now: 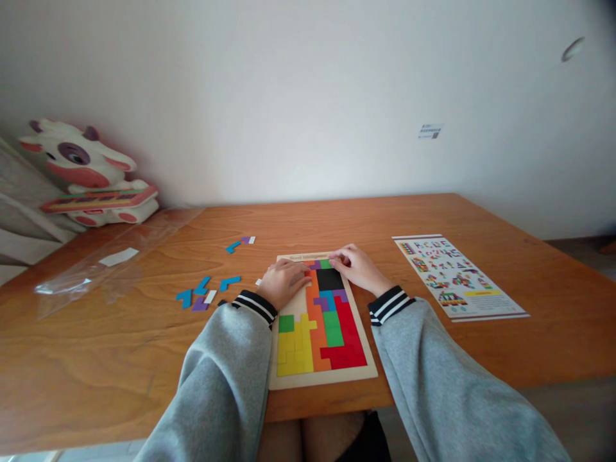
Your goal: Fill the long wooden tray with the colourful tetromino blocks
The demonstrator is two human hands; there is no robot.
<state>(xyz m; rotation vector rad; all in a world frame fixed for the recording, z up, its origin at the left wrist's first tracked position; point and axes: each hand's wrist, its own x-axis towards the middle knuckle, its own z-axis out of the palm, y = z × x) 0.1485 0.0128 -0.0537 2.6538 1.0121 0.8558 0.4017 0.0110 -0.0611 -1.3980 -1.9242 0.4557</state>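
A: Where is the puzzle board (323, 380)?

B: Just below the centre of the frame, lying flat on the wooden table (120, 366), with its near edge close to the table's front.

A: And the hands?

B: The left hand (283, 282) lies over the board's upper left part, fingers reaching toward the middle. The right hand (356, 266) is at the upper right corner, thumb and fingertips close together beside a green piece (325, 264).

A: Are they gripping anything?

B: I cannot tell for either one; the fingertips are small here and the left ones partly hide what lies under them.

A: What fills the board?

B: Yellow pieces (296, 350) at its lower left, with a green square (286, 323) above them; orange pieces (318, 346) run up the middle, red pieces (353, 340) sit at lower right, and a black area (330, 279) shows near the top right.

A: Anything loose?

B: Blue pieces (184, 298) and a purple piece (200, 304) lie left of centre, well apart from the board.

A: And around them?

B: A printed sheet (455, 276) lies at right, a cow toy (86, 170) stands at upper left, and a clear plastic bag (91, 282) lies below it.
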